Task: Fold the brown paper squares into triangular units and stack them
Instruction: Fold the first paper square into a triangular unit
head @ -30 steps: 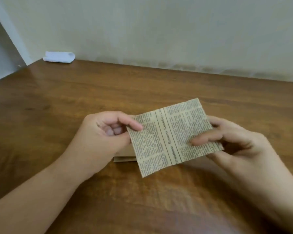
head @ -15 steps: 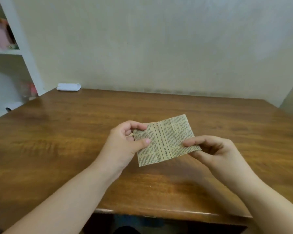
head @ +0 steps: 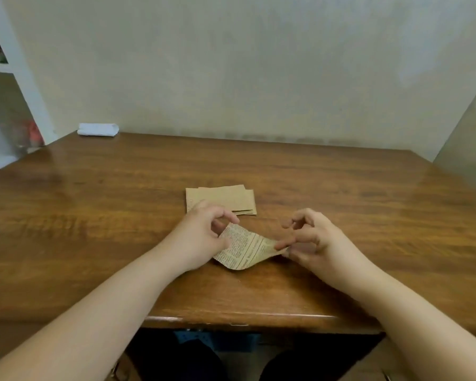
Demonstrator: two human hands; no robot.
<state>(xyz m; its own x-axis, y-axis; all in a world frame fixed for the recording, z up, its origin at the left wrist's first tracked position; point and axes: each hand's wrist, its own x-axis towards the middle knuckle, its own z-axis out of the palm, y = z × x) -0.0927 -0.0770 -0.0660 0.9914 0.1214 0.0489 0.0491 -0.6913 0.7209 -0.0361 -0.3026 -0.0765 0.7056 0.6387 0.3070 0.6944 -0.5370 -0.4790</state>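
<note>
Newspaper-style columns of small print, split by ruled lines, are seen on the curled brown paper square at the centre of the frame, but not one word, number or headline along its rule can be read there, the letters being too small and blurred.

wooden bench fills the view, a white folded cloth sits at its far left corner by the wall, white shelf at far left.
</note>
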